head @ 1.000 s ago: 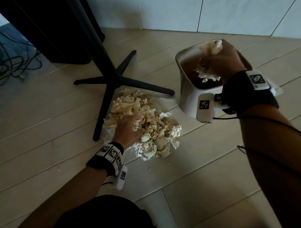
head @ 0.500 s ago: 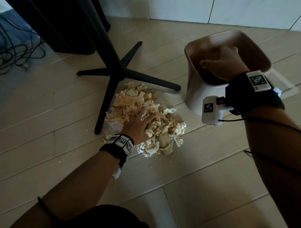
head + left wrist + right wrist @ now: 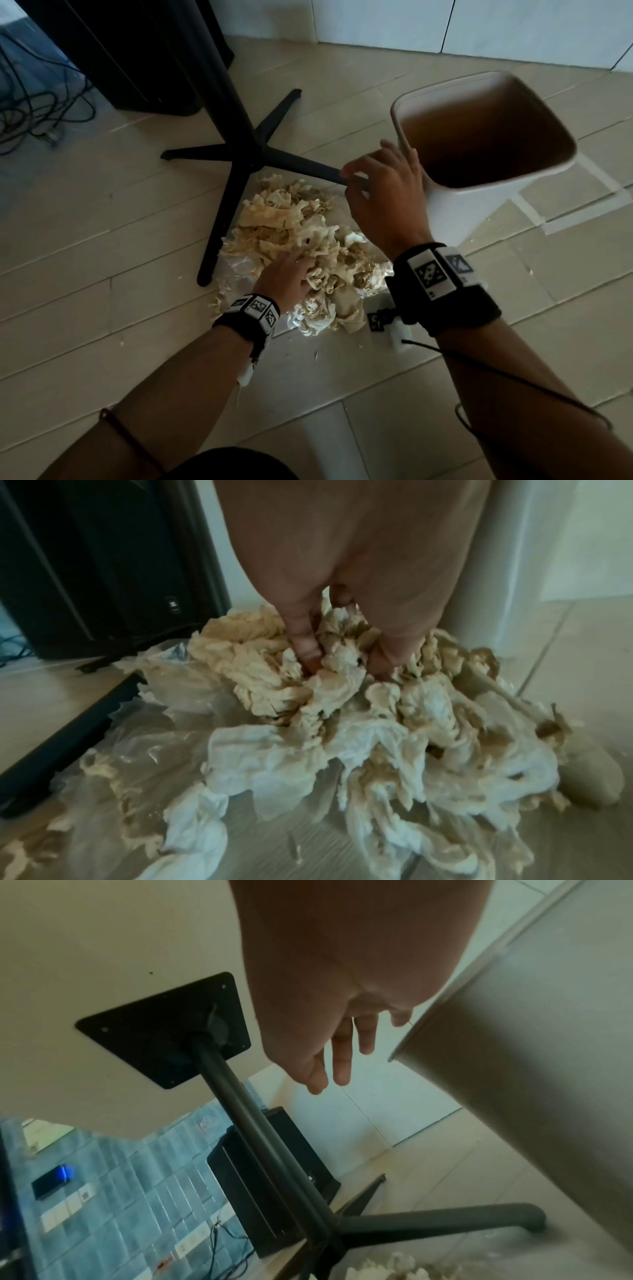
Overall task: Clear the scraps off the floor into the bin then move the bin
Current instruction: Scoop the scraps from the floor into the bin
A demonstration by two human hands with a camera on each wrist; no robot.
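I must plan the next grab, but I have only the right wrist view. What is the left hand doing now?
Observer: The left hand has its fingers dug into the scrap pile, curled round a bunch.
Operator: How much scrap lies on the floor?
Observer: A large heap, lying on a clear plastic sheet beside the black table base.
Operator: Can you see inside the bin?
Observer: The head view looks into the bin; its inside is dark and I cannot make out scraps there.
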